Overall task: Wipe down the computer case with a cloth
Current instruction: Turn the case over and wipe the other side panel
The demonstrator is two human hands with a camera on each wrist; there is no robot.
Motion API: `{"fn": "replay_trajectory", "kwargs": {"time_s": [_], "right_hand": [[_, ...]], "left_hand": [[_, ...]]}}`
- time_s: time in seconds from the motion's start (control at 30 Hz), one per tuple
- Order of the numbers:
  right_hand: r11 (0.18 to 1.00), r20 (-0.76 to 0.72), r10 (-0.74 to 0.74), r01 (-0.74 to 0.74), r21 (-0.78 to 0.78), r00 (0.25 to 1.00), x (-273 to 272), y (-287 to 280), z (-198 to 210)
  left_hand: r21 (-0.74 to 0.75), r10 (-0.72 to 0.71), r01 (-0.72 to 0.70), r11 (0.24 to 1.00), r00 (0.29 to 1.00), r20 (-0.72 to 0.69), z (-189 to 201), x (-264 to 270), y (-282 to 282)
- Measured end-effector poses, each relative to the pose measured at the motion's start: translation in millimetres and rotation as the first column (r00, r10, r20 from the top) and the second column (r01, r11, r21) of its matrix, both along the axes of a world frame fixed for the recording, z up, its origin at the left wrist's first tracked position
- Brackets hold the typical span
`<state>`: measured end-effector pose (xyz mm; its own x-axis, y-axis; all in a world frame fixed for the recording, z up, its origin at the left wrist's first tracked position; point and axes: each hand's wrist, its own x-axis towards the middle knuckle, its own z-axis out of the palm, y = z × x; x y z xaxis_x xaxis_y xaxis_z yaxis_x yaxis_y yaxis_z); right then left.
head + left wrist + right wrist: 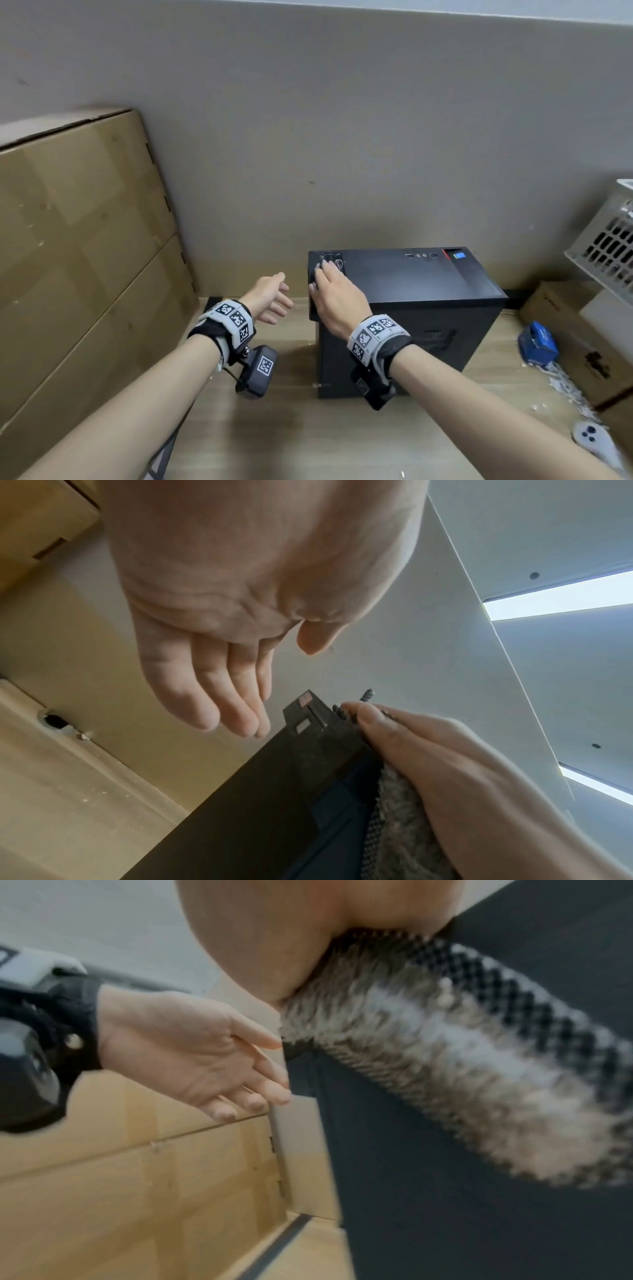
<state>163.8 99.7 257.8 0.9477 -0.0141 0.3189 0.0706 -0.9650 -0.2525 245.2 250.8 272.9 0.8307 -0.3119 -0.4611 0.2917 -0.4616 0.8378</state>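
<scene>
A black computer case (411,277) stands on the wooden surface (274,428) against the grey wall. My right hand (334,291) lies flat on the case's top at its left end, pressing a fuzzy grey cloth with a checkered edge (337,263) against it. From the right wrist the cloth (445,1047) shows bunched under my palm on the case (445,1204). My left hand (274,298) hovers just left of the case, palm turned inward, fingers relaxed and holding nothing. The left wrist view shows the left hand (222,669) apart from the case (274,791), and the right hand (428,750) on the cloth (394,818).
Tall cardboard boxes (78,257) stand close at the left. To the right are a white perforated basket (606,246), a blue object (537,342), a cardboard box (582,359), white scraps and a white controller (592,438).
</scene>
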Motion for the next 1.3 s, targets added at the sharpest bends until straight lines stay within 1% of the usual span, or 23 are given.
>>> {"fn": "replay_trajectory", "kwargs": {"time_s": [0.13, 0.2, 0.27, 0.3, 0.37, 0.43, 0.5, 0.57, 0.63, 0.8, 0.87, 0.9, 0.97, 1.03, 1.13, 1.23, 1.3], "right_hand": [[0.989, 0.007, 0.032, -0.030, -0.145, 0.999, -2.9, -20.4, 8.5], [0.987, -0.014, 0.034, -0.036, -0.159, 0.999, -8.7, -35.2, 13.4], [0.989, -0.036, 0.001, -0.006, -0.148, 0.999, -18.3, -58.7, 18.9], [0.988, -0.042, -0.027, 0.020, -0.151, 0.999, -24.7, -74.2, 21.7], [0.979, -0.094, -0.141, 0.124, -0.161, 0.986, -38.8, -115.2, 24.7], [0.951, -0.152, -0.286, 0.260, -0.167, 0.946, -55.0, -165.1, 26.8], [0.906, -0.208, -0.420, 0.394, -0.156, 0.883, -68.9, -210.2, 29.1], [0.880, -0.281, -0.469, 0.469, -0.069, 0.838, -73.2, -237.2, 30.5], [0.874, -0.352, -0.467, 0.484, -0.043, 0.811, -65.7, -245.0, 31.5], [0.901, -0.485, -0.389, 0.433, -0.024, 0.783, -25.7, -232.2, 37.0], [0.897, -0.515, -0.390, 0.441, -0.026, 0.763, -7.9, -229.4, 38.9], [0.894, -0.526, -0.399, 0.447, -0.040, 0.751, 1.0, -225.2, 41.7], [0.892, -0.546, -0.425, 0.436, -0.118, 0.722, 18.1, -207.9, 48.1], [0.925, -0.565, -0.367, 0.356, -0.136, 0.739, 37.0, -177.3, 51.6], [0.976, -0.599, -0.209, 0.203, -0.080, 0.773, 59.4, -116.9, 50.9], [0.996, -0.635, -0.094, 0.068, -0.066, 0.767, 73.4, -69.4, 55.7], [0.999, -0.656, -0.031, -0.001, -0.048, 0.754, 76.4, -55.0, 60.8]], "left_hand": [[0.009, -0.015, 0.015, 1.000, 0.999, 0.032, 6.6, -0.1, -16.9], [0.035, -0.037, 0.034, 0.999, 0.997, 0.065, 11.0, -2.6, -31.4], [0.059, -0.064, 0.058, 0.997, 0.994, 0.093, 12.8, -2.1, -45.9], [0.067, -0.089, 0.082, 0.994, 0.991, 0.099, 14.3, -1.9, -53.3], [0.073, -0.118, 0.111, 0.991, 0.987, 0.106, 15.9, -0.7, -65.0], [0.104, -0.141, 0.129, 0.986, 0.983, 0.117, 14.6, 1.1, -73.7], [0.163, -0.170, 0.146, 0.976, 0.975, 0.144, 16.7, 3.4, -79.5], [0.190, -0.160, 0.131, 0.973, 0.976, 0.149, 17.6, 8.4, -84.1], [0.187, -0.138, 0.112, 0.976, 0.982, 0.132, 21.6, 11.8, -86.5], [0.192, -0.074, 0.049, 0.980, 0.989, 0.124, 16.8, 23.2, -88.4], [0.193, -0.062, 0.038, 0.980, 0.991, 0.119, 15.5, 22.6, -86.1], [0.179, -0.049, 0.029, 0.983, 0.993, 0.107, 16.9, 19.7, -84.2], [0.154, -0.038, 0.025, 0.988, 0.996, 0.084, 16.9, 16.4, -80.0], [0.138, -0.038, 0.027, 0.990, 0.996, 0.078, 15.2, 15.0, -76.2], [0.125, -0.041, 0.031, 0.992, 0.996, 0.079, 13.5, 11.8, -71.3], [0.158, -0.089, 0.071, 0.985, 0.990, 0.109, 17.4, 7.1, -60.8], [0.178, -0.145, 0.123, 0.976, 0.983, 0.116, 19.1, 5.7, -54.2]]}}
